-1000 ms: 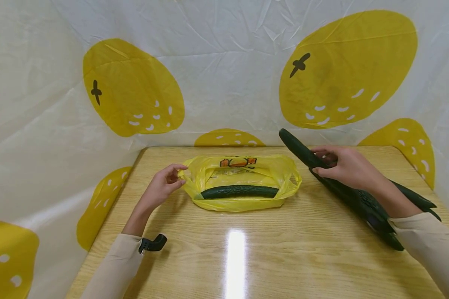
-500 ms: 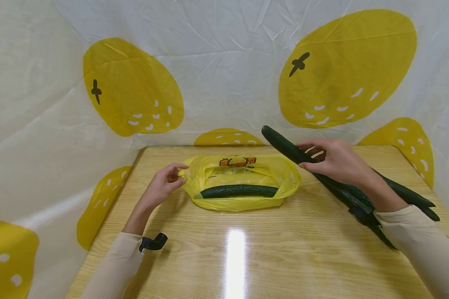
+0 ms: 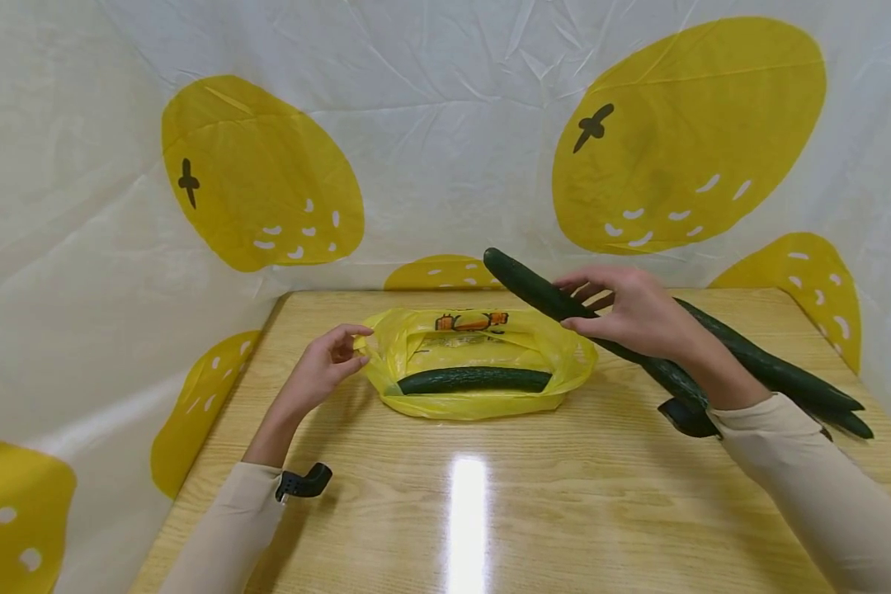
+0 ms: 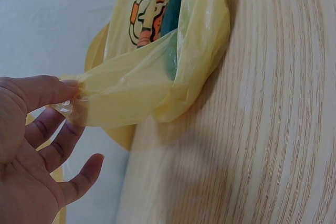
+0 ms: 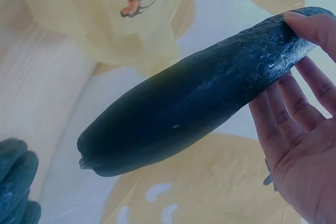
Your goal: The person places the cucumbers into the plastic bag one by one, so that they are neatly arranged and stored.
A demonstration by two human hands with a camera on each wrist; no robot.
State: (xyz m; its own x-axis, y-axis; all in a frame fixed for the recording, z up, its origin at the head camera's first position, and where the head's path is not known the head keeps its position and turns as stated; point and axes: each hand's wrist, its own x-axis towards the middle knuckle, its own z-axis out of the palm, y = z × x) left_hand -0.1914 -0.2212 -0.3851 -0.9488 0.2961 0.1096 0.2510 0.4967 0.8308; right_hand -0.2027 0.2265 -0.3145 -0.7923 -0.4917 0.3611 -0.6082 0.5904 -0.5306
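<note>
yellow, thin plastic forms the bag (image 3: 483, 406) in front of you, lying on the wood-grain table (image 3: 549, 503) with its mouth spread toward you. your left hand (image 3: 327, 367) pinches the left edge of it between thumb and forefinger, the other fingers apart from the plastic, as the left wrist view shows. inside the mouth one cucumber (image 3: 475, 380) lies crosswise. your right hand (image 3: 631, 318) holds a second, dark green cucumber (image 3: 527, 285), thumb on one side and fingers on the other; it is raised on a slant, and in the head view it crosses the bag's far right corner. more cucumbers (image 3: 775, 363) lie together at the right of the table, partly hidden by your right sleeve (image 3: 802, 462). behind everything hangs a white sheet (image 3: 453, 181) printed with big yellow fruit shapes. a black device (image 3: 304, 483) sits at your left wrist.
</note>
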